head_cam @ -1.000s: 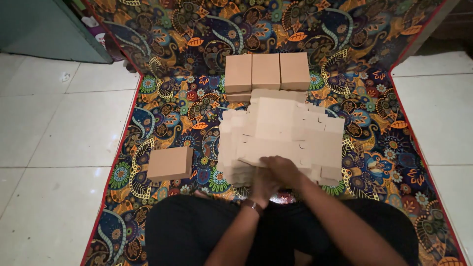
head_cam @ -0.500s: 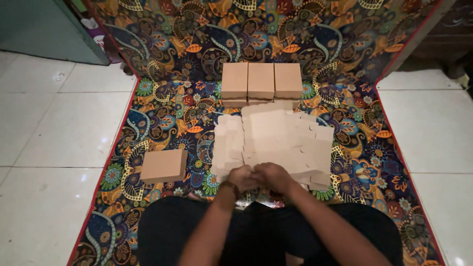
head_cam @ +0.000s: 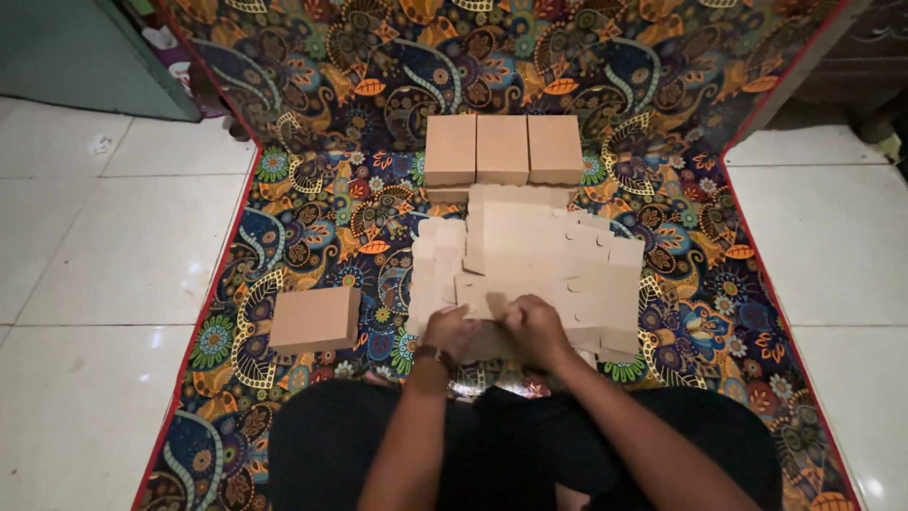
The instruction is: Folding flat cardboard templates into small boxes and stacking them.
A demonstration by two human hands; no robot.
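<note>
From the head camera you look down at your own two hands, which meet at the near edge of a pile of flat cardboard box blanks (head_cam: 530, 255). Your left hand (head_cam: 452, 331) lies with the fingers curled down on the near-left part of the pile, and a dark band sits on that wrist. Your right hand (head_cam: 535, 326) is just beside it, almost touching, with the fingers bent over the top blank (head_cam: 482, 295) near its front edge. Both hands grip this one sheet of cardboard (I cannot tell if the thumbs are under it, because the backs of the hands hide them). The top blank is in the near part of the pile, directly in front of your knees, and it lies flat, not lifted.

The pile itself is spread out loosely, with the notched and scalloped edges of several blanks showing at the left and at the far side. It rests on a patterned mat (head_cam: 322, 208) with many colours and a red border, and the mat lies on a floor of pale tiles (head_cam: 113, 246).

Beyond the pile, touching its far edge, three folded brown boxes (head_cam: 502, 149) stand side by side in one row. One more folded box (head_cam: 315, 319) lies alone on the mat at your left, well apart from the pile. Your legs in dark trousers (head_cam: 378, 445) fill the bottom of the view.
</note>
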